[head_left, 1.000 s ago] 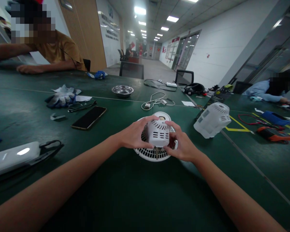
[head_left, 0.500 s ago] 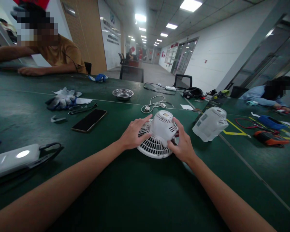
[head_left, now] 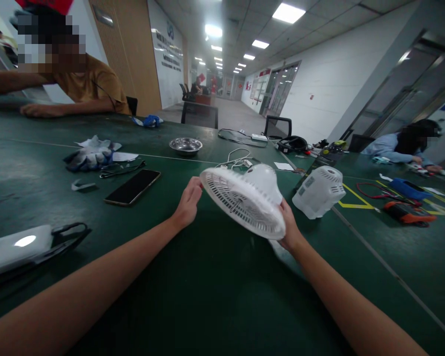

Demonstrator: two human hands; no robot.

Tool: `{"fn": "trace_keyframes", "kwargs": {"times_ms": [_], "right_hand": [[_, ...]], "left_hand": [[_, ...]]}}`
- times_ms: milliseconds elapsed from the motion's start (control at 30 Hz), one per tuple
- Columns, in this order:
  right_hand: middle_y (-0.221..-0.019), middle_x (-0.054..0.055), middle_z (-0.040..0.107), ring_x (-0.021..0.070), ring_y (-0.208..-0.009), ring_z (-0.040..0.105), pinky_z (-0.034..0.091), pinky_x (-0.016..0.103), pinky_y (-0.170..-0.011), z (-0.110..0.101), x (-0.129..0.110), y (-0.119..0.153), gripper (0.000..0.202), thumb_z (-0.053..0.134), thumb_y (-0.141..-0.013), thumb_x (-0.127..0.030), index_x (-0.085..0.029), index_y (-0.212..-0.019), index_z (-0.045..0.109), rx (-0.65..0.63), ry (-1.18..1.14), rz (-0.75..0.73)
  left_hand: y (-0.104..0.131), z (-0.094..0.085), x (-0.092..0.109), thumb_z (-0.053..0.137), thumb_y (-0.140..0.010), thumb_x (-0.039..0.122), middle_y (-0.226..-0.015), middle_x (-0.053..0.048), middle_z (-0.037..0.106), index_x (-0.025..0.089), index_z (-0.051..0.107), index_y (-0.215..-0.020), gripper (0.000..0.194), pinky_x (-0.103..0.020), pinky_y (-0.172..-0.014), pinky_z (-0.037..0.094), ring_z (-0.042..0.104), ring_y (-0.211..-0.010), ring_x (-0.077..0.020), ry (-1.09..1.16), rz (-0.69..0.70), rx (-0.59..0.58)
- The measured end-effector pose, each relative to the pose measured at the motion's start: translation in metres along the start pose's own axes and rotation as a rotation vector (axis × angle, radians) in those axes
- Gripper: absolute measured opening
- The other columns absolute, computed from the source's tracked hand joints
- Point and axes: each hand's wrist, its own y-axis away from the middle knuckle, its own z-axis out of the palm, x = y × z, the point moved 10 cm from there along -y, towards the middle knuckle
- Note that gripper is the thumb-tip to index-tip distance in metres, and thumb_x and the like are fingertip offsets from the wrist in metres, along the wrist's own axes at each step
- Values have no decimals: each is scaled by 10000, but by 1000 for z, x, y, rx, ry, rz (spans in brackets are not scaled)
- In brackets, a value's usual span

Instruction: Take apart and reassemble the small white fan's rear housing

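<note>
A white fan head, a round slotted grille with a domed motor housing behind it, is tilted up off the table, its hollow side facing me. A thin metal shaft shows at its centre. My right hand grips its right side, fingers partly hidden behind the rim. At the left edge of the grille is my left hand, fingers loosely bent and not wrapped round it; whether the fingertips touch the rim is unclear. Right of the fan head stands a white plastic housing with vent slots.
On the green table are a phone, gloves, a metal bowl, a white cable and a white device with a strap. An orange multimeter lies right. Two people sit across the table.
The fan head has been lifted and tipped from grille-down on the table, so its hollow side now faces me. My left hand has moved left off the motor housing; my right hand still holds on.
</note>
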Motion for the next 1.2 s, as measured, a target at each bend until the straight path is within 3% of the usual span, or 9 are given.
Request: {"fn": "trace_keyframes", "kwargs": {"times_ms": [100,267,400,567,800,867,967,1067,1200], "right_hand": [[-997,67,804,296,-893,770,657,500,-728,20,13,8,551,350,-1019,-640,-284,-1320,645,-147,-57,72],[-816,62,771,287,-779,747,647,502,-697,16,34,-6,528,440,-983,-633,-234,-1224,689,-138,-78,113],[-1020,79,761,278,-843,729,625,504,-806,-33,27,-24,676,563,-913,-640,-257,-1468,505,157,71,-9],[-1109,80,694,279,-861,658,536,558,-946,-88,12,-23,779,708,-820,-543,-246,-1496,461,329,662,-64],[-1157,135,568,350,-1076,579,485,551,-1006,-110,26,-30,610,711,-748,-379,-220,-1319,565,334,955,-5],[-1206,152,553,361,-1169,552,452,558,-1061,-115,8,-28,553,684,-780,-385,-214,-1293,572,398,985,-106],[-1376,185,492,386,-1360,443,349,605,-1158,-141,-25,-13,607,678,-792,-398,-210,-1349,529,644,1059,-258],[-1471,202,443,412,-1411,407,325,630,-1170,-181,-24,-1,846,718,-695,-352,-204,-1474,423,838,1030,-148],[-1416,209,533,413,-1281,546,436,583,-1088,-219,20,1,1063,779,-592,-372,-194,-1527,307,855,791,119]], "left_hand": [[5,15,-12,664,-944,588,-1139,-131,777,149,722,-1145,486,-467,-939,595,737,-1049,-308,54,-173,-82],[9,20,-15,730,-914,484,-832,-77,793,163,763,-913,322,-424,-723,631,756,-743,-261,17,-280,-86],[6,19,-5,698,-930,440,-743,-57,769,175,748,-776,310,-378,-655,605,732,-671,-233,-83,-213,-76],[5,7,-14,713,-900,425,-664,-48,742,169,742,-728,309,-366,-603,580,707,-604,-229,-107,-281,-2],[3,-24,-50,759,-861,362,-754,-64,776,150,762,-851,212,-402,-650,615,745,-675,-257,-89,-380,167],[3,-27,-59,765,-854,337,-765,-63,776,151,761,-876,188,-404,-644,617,746,-679,-256,-65,-412,189],[3,-27,-63,768,-854,341,-767,-65,770,150,760,-883,193,-400,-642,616,738,-672,-244,-60,-417,183],[2,-25,-61,771,-854,367,-787,-75,772,147,760,-879,222,-395,-652,615,738,-686,-239,-55,-403,161],[3,-24,-61,778,-847,382,-791,-84,770,133,759,-910,258,-397,-654,612,740,-693,-245,-42,-416,170]]}}
